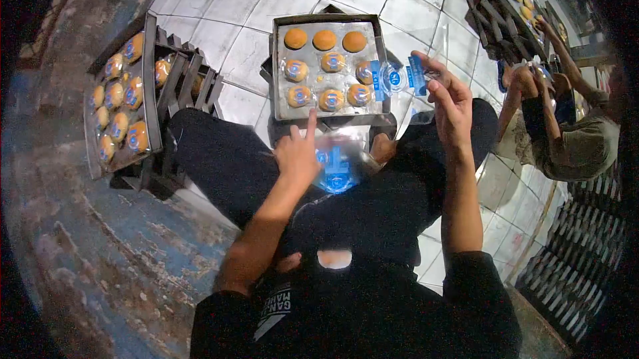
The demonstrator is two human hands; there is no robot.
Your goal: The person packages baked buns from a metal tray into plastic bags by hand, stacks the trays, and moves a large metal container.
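We take the tray as the landmark. The right hand, beyond the tray's right rim, has thumb and fingers pinched together on a clear, blue-printed wrapper, which reaches leftward over that rim; we cannot tell whether it touches the bun beneath. The left hand, at the tray's near edge, extends its index finger; the others are bent, and we cannot tell whether they grip anything. Three bare buns line the tray's far row, and printed film covers the buns in its two nearer rows. Caution: the wrapper is thin and held at one end — a low pass over the tray could snag or shift a covered bun. A loose pinch could let the film fold or drop. The loose wrapper pile nearest us, below the tray — apparently on the lap — could slide if the legs move.
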